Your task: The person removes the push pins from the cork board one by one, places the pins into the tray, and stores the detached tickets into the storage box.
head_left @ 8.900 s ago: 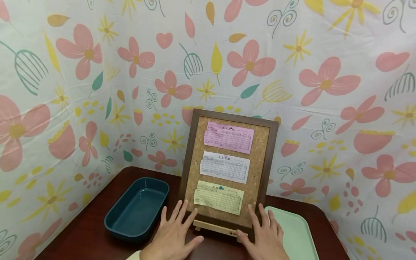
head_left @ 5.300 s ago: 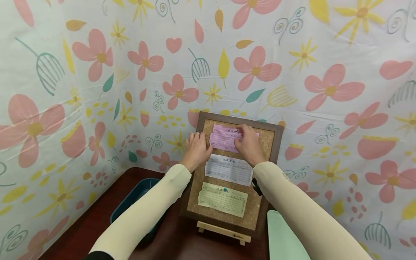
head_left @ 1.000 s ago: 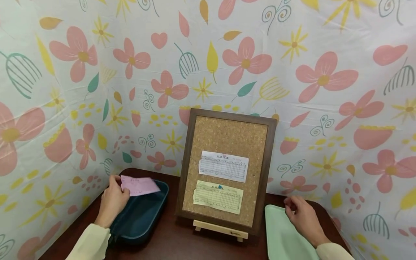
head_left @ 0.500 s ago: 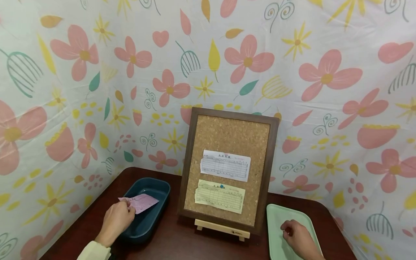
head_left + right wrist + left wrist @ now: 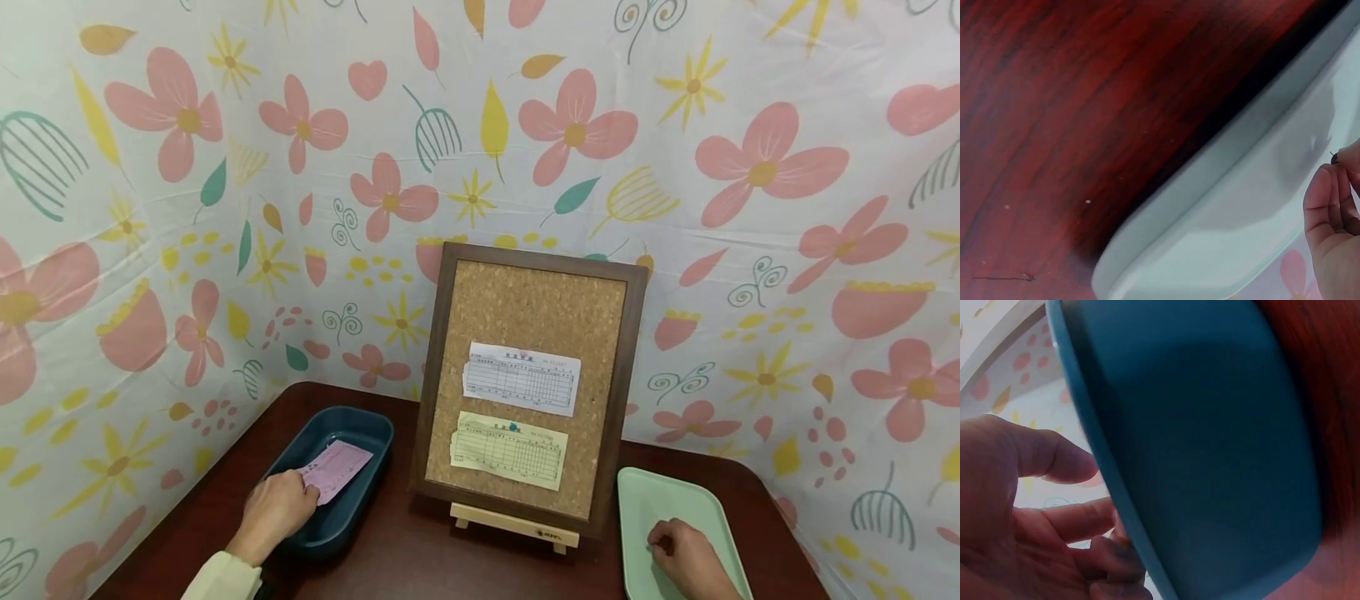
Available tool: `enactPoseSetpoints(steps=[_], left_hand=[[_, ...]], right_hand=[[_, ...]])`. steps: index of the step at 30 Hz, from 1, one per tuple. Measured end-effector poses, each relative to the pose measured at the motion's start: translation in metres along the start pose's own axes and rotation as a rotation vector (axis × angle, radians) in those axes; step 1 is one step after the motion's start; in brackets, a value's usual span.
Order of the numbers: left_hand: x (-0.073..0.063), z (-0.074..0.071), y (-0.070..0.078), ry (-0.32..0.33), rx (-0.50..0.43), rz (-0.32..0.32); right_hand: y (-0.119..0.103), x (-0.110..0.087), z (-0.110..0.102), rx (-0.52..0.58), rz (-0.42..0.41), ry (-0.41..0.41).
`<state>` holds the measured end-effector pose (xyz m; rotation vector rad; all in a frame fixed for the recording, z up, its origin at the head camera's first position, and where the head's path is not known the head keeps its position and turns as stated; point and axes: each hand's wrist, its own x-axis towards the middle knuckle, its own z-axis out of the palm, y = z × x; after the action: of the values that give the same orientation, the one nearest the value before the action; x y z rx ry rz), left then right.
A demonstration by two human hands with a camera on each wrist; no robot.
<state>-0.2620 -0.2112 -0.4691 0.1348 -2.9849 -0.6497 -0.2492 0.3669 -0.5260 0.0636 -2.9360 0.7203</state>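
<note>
My left grip [image 5: 281,504] pinches a pink rectangular paper slip [image 5: 342,468] slanting away-right over the deep blue tray [image 5: 337,422], my right grip [image 5: 686,554] a dark pin [image 5: 1335,159].

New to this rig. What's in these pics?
No robot: these are a person's bare hands. The wide view comes from a head-worn camera; the close-ups, from one on each wrist. On the dark table, a corkboard stands on a wooden stand, bearing a white slip and yellow slip; a blue tray lies to its left, a green tray to its right. The left hand pinches a pink slip in or above the blue tray; the right hand holds a small dark pin over the green one.
</note>
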Motion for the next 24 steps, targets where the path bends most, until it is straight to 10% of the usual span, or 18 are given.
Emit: enactPoseSetpoints(steps=[6, 14, 24], left_hand=[[0.003, 0.001, 0.002, 0.030, -0.018, 0.008], [0.007, 0.002, 0.023, 0.229, -0.095, 0.130], [0.021, 0.005, 0.088, 0.440, -0.219, 0.448]], right_hand=[[0.001, -0.004, 0.001, -0.007, 0.000, 0.006], [0.000, -0.005, -0.010, -0.022, -0.031, 0.048], [-0.047, -0.005, -0.026, -0.119, -0.302, 0.532]])
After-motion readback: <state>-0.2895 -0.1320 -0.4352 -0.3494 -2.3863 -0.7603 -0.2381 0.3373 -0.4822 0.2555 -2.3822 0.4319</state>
